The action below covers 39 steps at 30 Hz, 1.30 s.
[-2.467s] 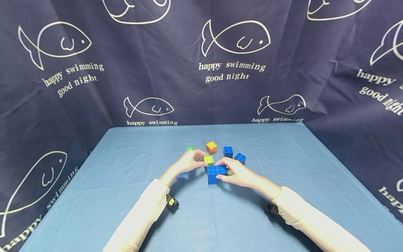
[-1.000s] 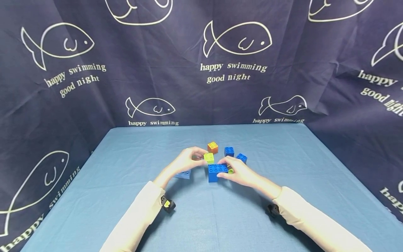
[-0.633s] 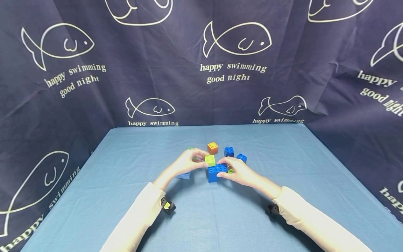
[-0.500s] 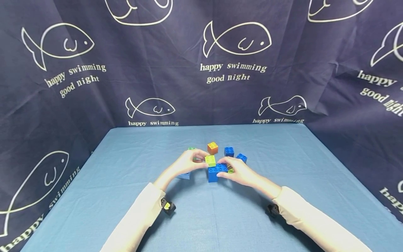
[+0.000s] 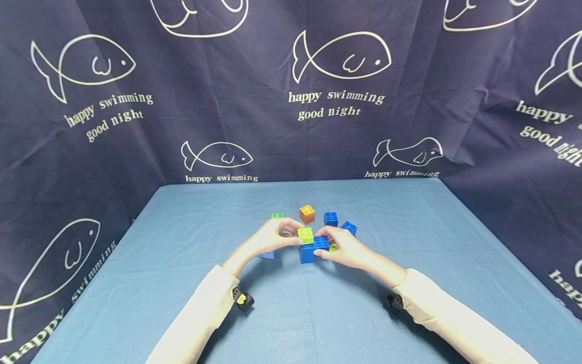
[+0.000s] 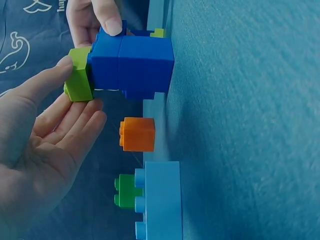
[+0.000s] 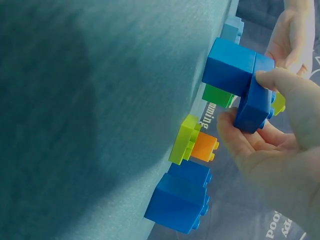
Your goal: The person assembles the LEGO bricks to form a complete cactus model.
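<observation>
My left hand pinches a lime-green building brick between thumb and fingers, studs up. This brick sits right over the left end of a long blue brick, and in the left wrist view its underside is at the blue studs. The long brick lies on top of another blue brick, its right end jutting out past it. With thumb and fingertips, my right hand grips that jutting end from the right.
Around the blue stack stand an orange brick, a green brick, a light blue brick and two blue bricks. Another lime brick lies partly behind my right hand. A printed dark curtain hangs behind the table.
My left hand has carried the lime brick slightly right and down, from behind the stack to the long blue brick's left end. The right hand stays in place, gripping it.
</observation>
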Tool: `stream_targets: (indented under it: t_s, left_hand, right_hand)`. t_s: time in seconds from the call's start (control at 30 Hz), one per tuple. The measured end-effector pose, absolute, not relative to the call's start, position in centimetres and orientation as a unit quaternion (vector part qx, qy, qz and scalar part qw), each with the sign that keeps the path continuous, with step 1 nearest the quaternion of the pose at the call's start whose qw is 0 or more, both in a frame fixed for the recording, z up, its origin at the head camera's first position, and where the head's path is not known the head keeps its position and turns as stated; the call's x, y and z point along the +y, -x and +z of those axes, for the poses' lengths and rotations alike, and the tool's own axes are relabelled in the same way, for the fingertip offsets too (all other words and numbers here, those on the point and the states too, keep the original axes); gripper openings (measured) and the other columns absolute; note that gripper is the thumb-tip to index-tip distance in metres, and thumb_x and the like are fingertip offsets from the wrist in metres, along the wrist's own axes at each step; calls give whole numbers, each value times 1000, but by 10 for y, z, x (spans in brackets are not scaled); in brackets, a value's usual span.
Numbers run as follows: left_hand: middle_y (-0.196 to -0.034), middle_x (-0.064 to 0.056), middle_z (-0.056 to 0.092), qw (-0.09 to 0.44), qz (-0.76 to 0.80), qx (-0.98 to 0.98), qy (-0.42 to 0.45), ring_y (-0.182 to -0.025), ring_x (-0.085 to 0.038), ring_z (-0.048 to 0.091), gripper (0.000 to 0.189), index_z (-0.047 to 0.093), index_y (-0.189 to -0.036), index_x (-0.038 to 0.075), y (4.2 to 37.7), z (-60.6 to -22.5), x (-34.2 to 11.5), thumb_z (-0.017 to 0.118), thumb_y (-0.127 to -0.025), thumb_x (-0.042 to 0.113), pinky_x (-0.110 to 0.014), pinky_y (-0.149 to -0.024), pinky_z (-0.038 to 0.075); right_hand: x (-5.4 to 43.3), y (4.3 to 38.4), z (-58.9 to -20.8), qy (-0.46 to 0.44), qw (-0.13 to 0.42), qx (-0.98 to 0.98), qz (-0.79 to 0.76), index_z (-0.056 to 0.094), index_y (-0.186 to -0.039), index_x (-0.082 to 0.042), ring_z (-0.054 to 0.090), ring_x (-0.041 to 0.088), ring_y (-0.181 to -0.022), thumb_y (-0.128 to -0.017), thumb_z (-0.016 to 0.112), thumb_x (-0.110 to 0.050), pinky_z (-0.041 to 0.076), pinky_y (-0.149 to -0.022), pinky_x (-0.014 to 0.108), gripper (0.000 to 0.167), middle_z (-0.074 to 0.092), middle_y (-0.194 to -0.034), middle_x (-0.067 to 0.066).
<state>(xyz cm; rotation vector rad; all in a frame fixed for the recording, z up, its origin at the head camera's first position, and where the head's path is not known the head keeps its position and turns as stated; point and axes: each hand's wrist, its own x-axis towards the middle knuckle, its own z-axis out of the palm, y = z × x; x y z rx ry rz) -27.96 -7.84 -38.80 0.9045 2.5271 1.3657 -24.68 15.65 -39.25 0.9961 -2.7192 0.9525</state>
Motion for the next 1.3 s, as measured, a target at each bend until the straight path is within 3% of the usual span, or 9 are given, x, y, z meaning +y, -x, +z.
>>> stream_targets:
  t_s: [0.4, 0.7, 1.3]
  left_hand:
    - [-110, -6, 68, 71, 457, 834, -301, -101, -21, 63, 35, 66, -112, 9, 280, -389, -78, 75, -80, 20, -30, -88, 52]
    - [-114, -15, 65, 78, 455, 832, -308, -104, -30, 62, 36, 62, -116, 0, 278, -389, -76, 71, -83, 11, -29, -88, 52]
    - [-106, -1, 68, 85, 460, 829, -307, -95, -13, 63, 34, 66, -110, 11, 281, -390, -76, 75, -80, 23, -26, -85, 53]
  right_hand:
    - [157, 247, -393, -336, 49, -890, 304, 59, -111, -2, 59, 20, -93, -83, 71, -20, 51, -85, 40, 36, 65, -105, 8]
    - [157, 247, -394, -334, 49, -889, 308, 59, -111, -2, 60, 21, -94, -83, 71, -20, 52, -85, 41, 35, 65, -105, 9]
    - [157, 247, -393, -332, 51, -891, 304, 60, -111, -2, 61, 21, -95, -83, 72, -22, 52, -86, 40, 37, 66, -105, 8]
